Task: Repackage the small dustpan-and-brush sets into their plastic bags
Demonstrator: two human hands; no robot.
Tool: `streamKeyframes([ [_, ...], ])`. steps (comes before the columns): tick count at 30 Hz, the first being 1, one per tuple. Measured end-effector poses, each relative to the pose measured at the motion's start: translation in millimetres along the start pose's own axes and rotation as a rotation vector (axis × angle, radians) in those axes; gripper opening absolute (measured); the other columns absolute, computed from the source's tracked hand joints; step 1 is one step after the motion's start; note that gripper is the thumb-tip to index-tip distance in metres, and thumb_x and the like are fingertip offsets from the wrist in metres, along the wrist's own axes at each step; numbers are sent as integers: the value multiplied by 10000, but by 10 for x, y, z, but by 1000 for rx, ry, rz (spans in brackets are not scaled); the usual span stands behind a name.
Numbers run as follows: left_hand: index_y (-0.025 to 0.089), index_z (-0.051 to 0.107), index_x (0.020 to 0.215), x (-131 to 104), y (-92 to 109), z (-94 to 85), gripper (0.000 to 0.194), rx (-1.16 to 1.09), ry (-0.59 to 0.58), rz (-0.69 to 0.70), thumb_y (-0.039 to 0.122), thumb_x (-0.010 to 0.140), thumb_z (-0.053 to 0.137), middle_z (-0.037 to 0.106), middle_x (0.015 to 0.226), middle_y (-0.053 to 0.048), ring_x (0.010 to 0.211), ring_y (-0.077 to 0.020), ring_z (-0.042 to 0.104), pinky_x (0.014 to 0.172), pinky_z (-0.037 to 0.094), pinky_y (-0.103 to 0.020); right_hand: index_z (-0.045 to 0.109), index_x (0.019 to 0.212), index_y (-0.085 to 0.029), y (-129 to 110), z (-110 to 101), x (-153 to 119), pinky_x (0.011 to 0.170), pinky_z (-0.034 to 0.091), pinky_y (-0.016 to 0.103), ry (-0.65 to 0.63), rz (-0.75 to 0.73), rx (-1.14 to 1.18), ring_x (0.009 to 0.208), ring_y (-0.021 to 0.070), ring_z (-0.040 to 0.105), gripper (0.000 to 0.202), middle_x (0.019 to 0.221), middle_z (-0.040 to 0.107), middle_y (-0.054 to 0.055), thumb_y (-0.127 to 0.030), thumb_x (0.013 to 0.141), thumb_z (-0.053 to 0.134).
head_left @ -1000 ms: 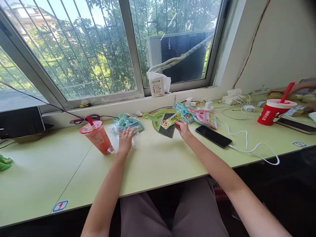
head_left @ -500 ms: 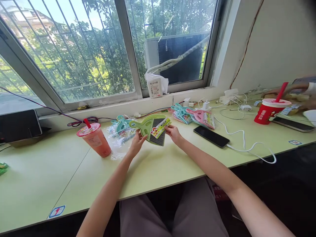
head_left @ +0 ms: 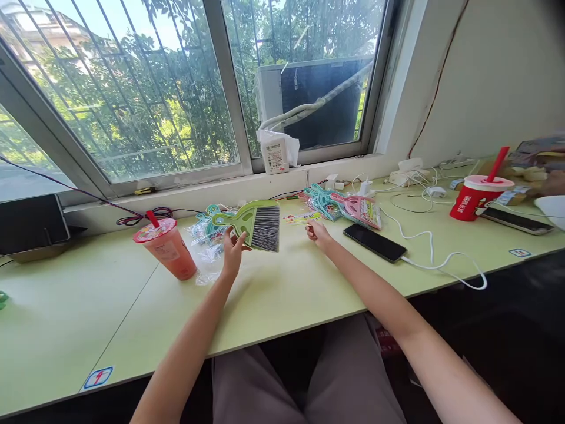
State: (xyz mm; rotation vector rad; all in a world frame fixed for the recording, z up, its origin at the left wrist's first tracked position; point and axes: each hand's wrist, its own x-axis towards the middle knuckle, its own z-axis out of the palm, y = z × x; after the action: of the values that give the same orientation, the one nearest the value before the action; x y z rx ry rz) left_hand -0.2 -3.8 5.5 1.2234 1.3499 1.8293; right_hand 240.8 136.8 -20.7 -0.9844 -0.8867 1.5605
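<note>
In my left hand (head_left: pixel 232 253) is a small green brush-and-dustpan set (head_left: pixel 247 222), held above the table. Its grey bristles face me and point right; the thumb lies along the lower edge and the other fingers are partly hidden behind. My right hand (head_left: pixel 319 234) has its fingers curled in. Just beyond them, a yellow-green printed label card (head_left: pixel 301 218) looks to lie flat on the table. Behind the left hand are more blue-green sets (head_left: pixel 207 227) with clear plastic wrapping (head_left: pixel 210 259). Blue-green (head_left: pixel 321 199) and pink (head_left: pixel 355 207) wrapped sets lie beyond the right hand.
A pink drink cup (head_left: pixel 170 250) with a straw stands left of my left hand. A phone (head_left: pixel 375 242) on a white cable lies right of my right hand. Farther right are a red cup (head_left: pixel 474 203) and another phone (head_left: pixel 514 220). A tablet (head_left: pixel 33 222) leans at far left.
The label card has come away from the brush-and-dustpan set, with my right hand moving right. My left hand has shifted the set slightly left and turned its bristles toward me.
</note>
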Motion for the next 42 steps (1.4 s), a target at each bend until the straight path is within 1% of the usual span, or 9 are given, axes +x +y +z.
streamKeyframes([
  [6,195,382,1314,3,3,-3,715,2,16,3,479,726,674,625,984,-76,782,-175,633,549,546,-256,562,700,-185,-44,-65,65,399,412,163,29,37,37,418,70,516,334,599,653,23,-422,932,517],
  [10,195,393,1289,-7,-9,13,695,8,4,7,477,722,678,620,900,-49,726,-159,612,531,527,-250,690,784,-142,-20,-67,45,491,486,197,-109,126,-9,529,105,626,541,807,739,105,-536,969,369],
  [15,180,411,1238,-15,-15,21,679,-2,-12,-13,467,699,708,592,823,-12,648,-127,571,492,501,-234,695,845,-102,-41,-82,13,436,417,169,-90,207,-39,563,97,643,640,911,739,140,-456,1019,192],
  [21,178,411,1212,-12,-43,25,658,22,-54,-23,467,697,701,564,760,17,617,-116,558,483,488,-224,652,1018,-141,-94,-59,-46,463,398,157,-2,139,-44,541,63,608,387,963,733,93,-293,996,297],
  [23,173,412,1213,-13,-59,32,663,35,-61,-16,479,699,698,550,740,25,606,-114,549,479,489,-225,645,1062,-160,-119,-8,-107,468,382,162,5,34,-139,529,61,592,332,936,730,68,-267,967,345],
  [26,175,421,1213,-46,-69,70,635,61,-60,38,502,731,671,554,758,20,570,-97,521,464,479,-218,651,1067,-179,-154,133,-300,515,396,187,3,-370,-372,525,74,564,315,835,708,28,-310,948,390],
  [31,172,477,1208,-216,-27,221,498,183,-148,166,498,845,578,521,705,33,533,-81,467,453,418,-188,691,987,-221,-31,488,-823,682,427,238,-219,-910,-817,695,122,590,241,886,679,15,-398,899,553],
  [35,163,514,1231,-337,9,313,456,279,-245,239,470,895,520,550,762,2,613,-94,495,520,408,-193,659,942,-209,179,664,-1040,717,433,265,-206,-916,-897,816,162,604,183,918,642,35,-353,905,553],
  [42,161,499,1308,-349,51,285,488,397,-273,295,444,910,491,591,892,-55,750,-137,572,613,468,-233,614,945,-177,154,575,-811,712,465,301,-98,-805,-881,730,156,566,208,975,604,57,-365,854,614],
])
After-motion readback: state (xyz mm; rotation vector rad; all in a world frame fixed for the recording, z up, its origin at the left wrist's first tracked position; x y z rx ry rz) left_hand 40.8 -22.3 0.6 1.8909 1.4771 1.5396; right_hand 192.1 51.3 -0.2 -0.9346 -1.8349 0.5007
